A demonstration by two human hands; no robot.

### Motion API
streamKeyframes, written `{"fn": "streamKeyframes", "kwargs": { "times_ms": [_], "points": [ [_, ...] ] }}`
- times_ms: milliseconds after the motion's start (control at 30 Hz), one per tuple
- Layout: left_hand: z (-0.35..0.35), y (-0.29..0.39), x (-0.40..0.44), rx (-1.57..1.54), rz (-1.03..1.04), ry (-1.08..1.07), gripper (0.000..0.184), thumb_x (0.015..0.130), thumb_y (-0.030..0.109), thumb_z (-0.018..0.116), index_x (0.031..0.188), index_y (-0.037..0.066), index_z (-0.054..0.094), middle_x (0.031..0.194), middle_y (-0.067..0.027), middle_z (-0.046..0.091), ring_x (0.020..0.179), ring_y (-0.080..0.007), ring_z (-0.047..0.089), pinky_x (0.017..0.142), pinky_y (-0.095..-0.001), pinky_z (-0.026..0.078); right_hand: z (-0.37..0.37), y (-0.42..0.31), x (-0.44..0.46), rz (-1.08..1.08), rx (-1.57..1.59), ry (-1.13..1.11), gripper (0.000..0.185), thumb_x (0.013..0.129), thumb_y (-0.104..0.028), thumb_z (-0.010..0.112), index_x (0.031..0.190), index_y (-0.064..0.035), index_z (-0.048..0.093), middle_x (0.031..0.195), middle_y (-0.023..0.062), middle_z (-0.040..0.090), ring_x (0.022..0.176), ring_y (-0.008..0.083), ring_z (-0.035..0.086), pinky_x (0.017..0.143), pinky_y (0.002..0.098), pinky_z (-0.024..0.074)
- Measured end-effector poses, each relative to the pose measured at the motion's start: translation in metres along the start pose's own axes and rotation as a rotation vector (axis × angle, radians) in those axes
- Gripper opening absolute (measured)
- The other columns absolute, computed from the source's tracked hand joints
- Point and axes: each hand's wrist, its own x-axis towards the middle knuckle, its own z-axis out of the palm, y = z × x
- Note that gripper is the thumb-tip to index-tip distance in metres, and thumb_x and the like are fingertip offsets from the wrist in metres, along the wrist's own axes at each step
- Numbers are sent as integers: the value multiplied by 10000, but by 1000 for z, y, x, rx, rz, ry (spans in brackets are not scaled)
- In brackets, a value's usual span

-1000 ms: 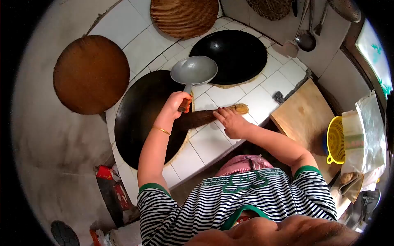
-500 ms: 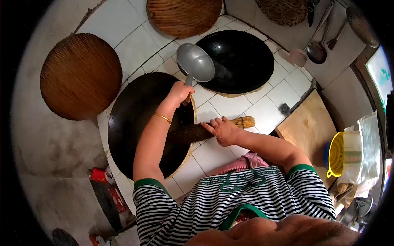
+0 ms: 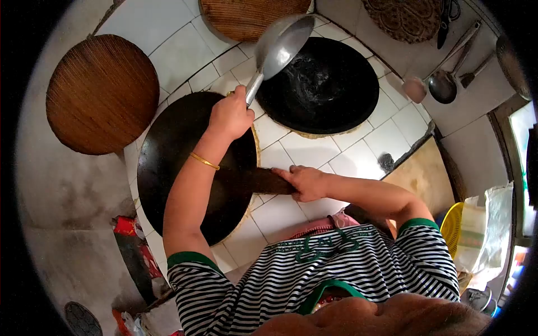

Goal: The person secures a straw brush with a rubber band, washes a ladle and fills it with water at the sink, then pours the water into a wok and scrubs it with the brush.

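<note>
My left hand, a gold bangle on its wrist, is closed around the handle of a large metal ladle. The ladle's bowl is tilted over the near-left rim of the smaller black wok, where water ripples on the inside. My right hand grips a long dark wok brush at its right end. The brush lies across the rim of the bigger wok, its far end blending into the dark interior. My left forearm covers part of that wok.
Round wooden lids, one at left and another at the back, lean by the white-tiled stove. Utensils such as a hanging spoon line the right wall. A scouring pad, a wooden board and a yellow basket are on the right.
The ladle has risen and tipped toward the smaller wok, where water now ripples. My right hand still holds the brush, whose yellowish bound end no longer shows. The view has shifted slightly.
</note>
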Motion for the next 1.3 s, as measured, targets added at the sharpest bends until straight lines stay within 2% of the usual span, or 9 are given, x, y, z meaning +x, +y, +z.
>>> {"fn": "streamKeyframes", "kwargs": {
  "times_ms": [133,300,567,667,767,833,933,1000,1300],
  "points": [
    [-5,-2,2,-25,38,91,278,737,114,527,963,-21,437,863,-234,589,764,-414,586,709,-478,469,-56,17,-55,66,192,20,843,715,-169,598,1418,-91,138,1073,290,480,872,428,545,820,447,444],
    [-1,-24,-10,-414,-134,181,361,723,119,550,1049,-8,462,826,-220,579,702,-390,569,689,-431,465,-125,64,-116,284,296,127,832,724,-61,616,1412,-6,152,1378,213,348,1279,274,333,1064,331,253],
    [38,-79,-74,-1391,-694,279,391,742,45,523,1133,35,522,728,-45,520,482,-112,470,419,-251,386,-231,139,-40,134,312,898,745,776,-61,593,1412,-52,205,1369,151,390,1246,239,384,1049,318,271],
    [56,-86,-98,-1457,-850,340,420,715,36,519,1135,30,529,729,-39,527,505,-109,483,433,-242,399,-202,204,35,145,32,887,792,782,-82,594,1434,-113,146,1362,190,397,1253,319,385,1050,348,294],
    [74,-89,-111,-1479,-962,384,423,721,21,507,1144,13,513,689,-41,517,452,-107,458,397,-249,380,-135,271,87,639,-151,109,722,788,-136,567,1420,-142,218,1299,249,432,1185,377,436,1017,396,342],
    [89,-100,-120,-1556,-969,368,432,711,34,521,1142,7,512,693,-37,521,449,-108,458,395,-245,383,-107,281,74,387,-357,-137,697,782,-164,551,1412,-182,253,1199,255,512,1087,393,514,943,430,411],
    [96,-99,-125,-1632,-926,367,454,695,61,554,1143,7,510,691,-28,527,447,-104,461,389,-234,384,-152,259,40,644,-403,-497,675,770,-142,541,1395,-187,291,1131,236,565,1019,389,561,894,435,450],
    [104,-101,-125,-1594,-949,359,473,686,67,571,1149,1,504,691,-27,534,447,-101,464,386,-226,385,-183,254,18,628,-546,-541,459,811,-134,524,1268,-124,486,1223,208,517,1056,361,546,903,425,452],
    [109,-87,-118,-1596,-970,384,544,660,72,606,1182,-19,483,698,-37,548,440,-105,485,366,-215,391,-92,358,103,435,-22,185,654,725,-150,601,1342,-111,387,1086,256,574,977,403,568,840,433,467]
  ]
}}
